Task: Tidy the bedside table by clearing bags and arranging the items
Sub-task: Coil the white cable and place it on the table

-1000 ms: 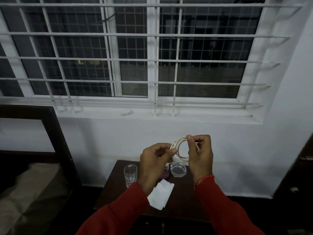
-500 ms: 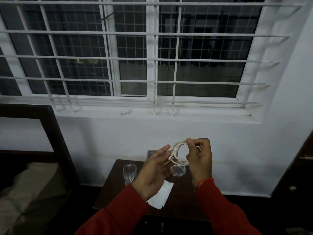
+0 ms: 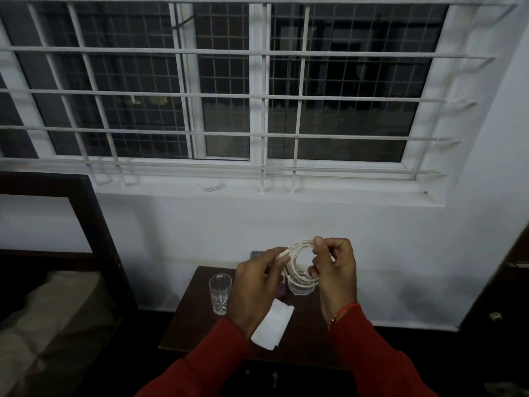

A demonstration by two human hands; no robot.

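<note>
A coiled white cable (image 3: 297, 263) hangs in the air above the dark wooden bedside table (image 3: 194, 319). My right hand (image 3: 333, 275) pinches the top of the coil. My left hand (image 3: 256, 285) grips the cable's loose end at the coil's left side. On the table stand a clear drinking glass (image 3: 219, 293) at the left and a small clear round container (image 3: 299, 287) behind the coil. A folded white paper (image 3: 273, 328) lies near the table's front, partly under my left wrist. A small purple object (image 3: 282, 290) peeks out beside my left hand.
A white wall and a barred window rise behind the table, with a small scrap on the sill (image 3: 214, 187). A dark bed frame (image 3: 94, 224) and a beige pillow (image 3: 43, 319) sit at the left. A dark door edge (image 3: 512, 282) stands at the right.
Both hands dropped slightly. My left hand opened briefly half a second ago and now grips the cable end again, with the coil still in my right hand.
</note>
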